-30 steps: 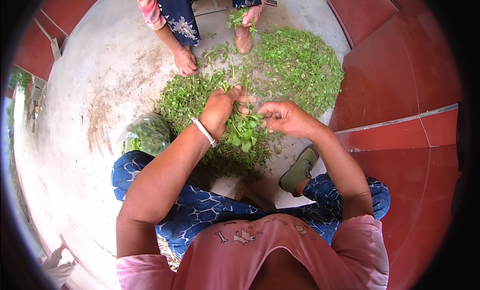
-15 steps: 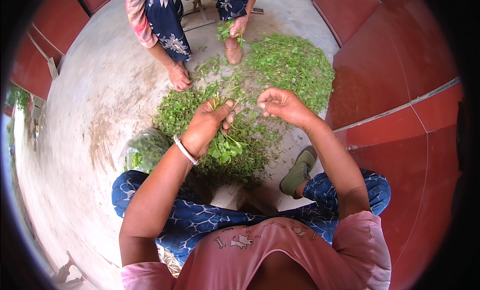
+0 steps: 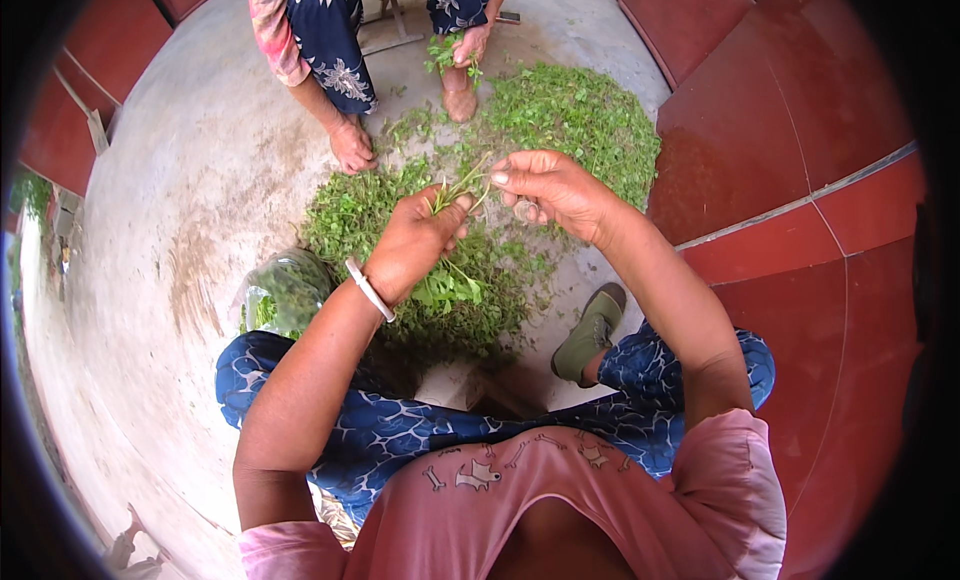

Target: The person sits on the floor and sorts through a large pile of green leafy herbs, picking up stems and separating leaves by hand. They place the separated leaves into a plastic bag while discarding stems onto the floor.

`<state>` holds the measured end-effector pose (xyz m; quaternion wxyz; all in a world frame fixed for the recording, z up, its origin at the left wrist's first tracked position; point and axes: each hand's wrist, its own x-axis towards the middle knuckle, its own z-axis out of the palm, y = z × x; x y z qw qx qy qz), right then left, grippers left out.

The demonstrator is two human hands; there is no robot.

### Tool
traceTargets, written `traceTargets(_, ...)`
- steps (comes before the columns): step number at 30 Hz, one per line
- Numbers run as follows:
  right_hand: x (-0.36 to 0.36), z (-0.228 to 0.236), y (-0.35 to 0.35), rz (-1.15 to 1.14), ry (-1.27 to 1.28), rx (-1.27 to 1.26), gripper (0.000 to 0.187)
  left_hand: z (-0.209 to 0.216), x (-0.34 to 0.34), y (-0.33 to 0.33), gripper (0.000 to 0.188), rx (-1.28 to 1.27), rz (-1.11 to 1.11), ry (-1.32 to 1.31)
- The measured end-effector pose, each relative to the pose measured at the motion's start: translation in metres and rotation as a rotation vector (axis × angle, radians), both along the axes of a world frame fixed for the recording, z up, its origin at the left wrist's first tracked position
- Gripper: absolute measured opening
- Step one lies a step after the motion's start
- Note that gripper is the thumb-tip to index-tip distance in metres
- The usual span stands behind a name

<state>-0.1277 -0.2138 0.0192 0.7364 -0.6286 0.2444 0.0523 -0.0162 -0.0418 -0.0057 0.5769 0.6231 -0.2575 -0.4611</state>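
Observation:
My left hand [image 3: 412, 242], with a white bangle at the wrist, is closed around a small bunch of leafy greens [image 3: 446, 288]. The leaves hang below the fist, and thin pale stems stick out past the thumb. At the stem ends, my right hand [image 3: 556, 188] pinches with thumb and forefinger; its other fingers curl loosely. Beneath both hands spreads a near pile of greens [image 3: 480, 325] on the concrete floor. Across from me, a person's one hand [image 3: 352, 146] reaches to the pile's edge, and the other hand [image 3: 473, 44] holds a green sprig [image 3: 441, 52].
A wider heap of greens [image 3: 585, 120] lies at the far right. Beside my left knee stands a clear plastic bag [image 3: 292, 292] with greens in it. My green shoe [image 3: 590, 335] rests right of the near pile. Red panels [image 3: 770, 130] bound the right side.
My right hand has moved in to the stem ends of the bunch and pinches there; before, it was apart from them. The left hand still holds the greens.

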Motion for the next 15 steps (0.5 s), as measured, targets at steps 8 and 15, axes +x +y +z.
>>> traceTargets(8, 0.007, 0.014, -0.005, 0.022, 0.085, -0.148, 0.017, 0.008, 0.021, 0.0, 0.023, -0.048, 0.162, -0.084)
traceTargets(15, 0.007, 0.044, 0.005, 0.138, 0.123, -0.249, 0.015, 0.02, -0.002, -0.007, 0.024, -0.154, -0.01, 0.184)
